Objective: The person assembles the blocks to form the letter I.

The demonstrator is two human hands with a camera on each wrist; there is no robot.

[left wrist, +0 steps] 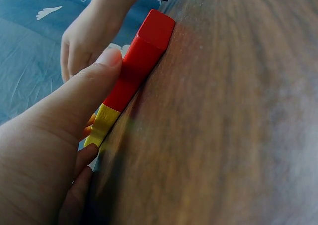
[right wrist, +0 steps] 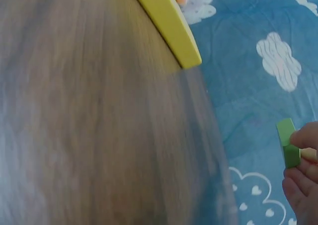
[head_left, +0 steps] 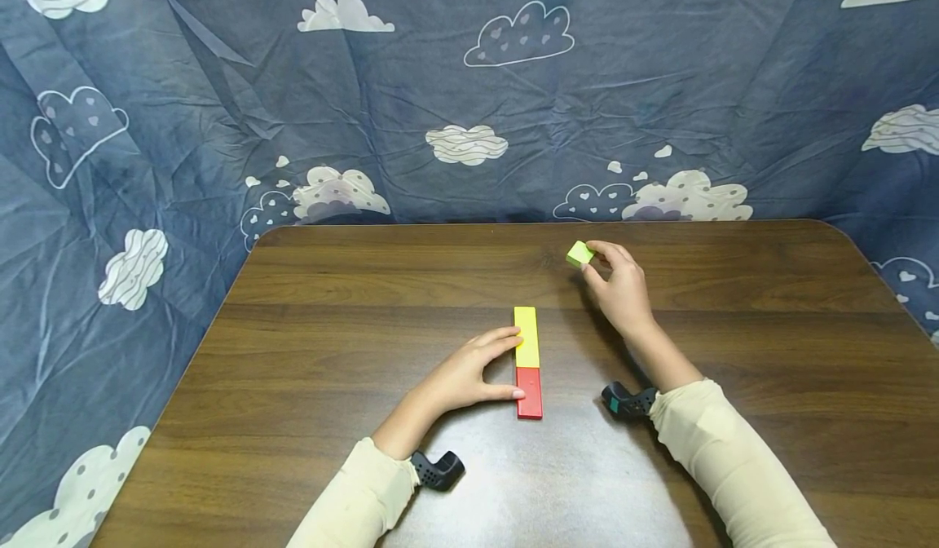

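Observation:
A yellow block (head_left: 526, 338) and a red block (head_left: 529, 394) lie end to end in one straight row on the table. My left hand (head_left: 469, 371) is at the row's left side, fingertips touching the yellow block and the thumb against the red one. In the left wrist view the thumb (left wrist: 92, 83) lies along the red block (left wrist: 141, 56), its fingers partly hidden behind. Farther back and to the right, my right hand (head_left: 622, 287) pinches a small light-green block (head_left: 579, 254) between thumb and fingers, above the table. The right wrist view shows this green block (right wrist: 288, 144) held up.
The brown wooden table (head_left: 352, 287) has rounded far corners. Behind it hangs a blue cloth (head_left: 411, 83) printed with white clouds. A black wrist device (head_left: 438, 471) sits on the left wrist, and another black device (head_left: 627, 401) on the right.

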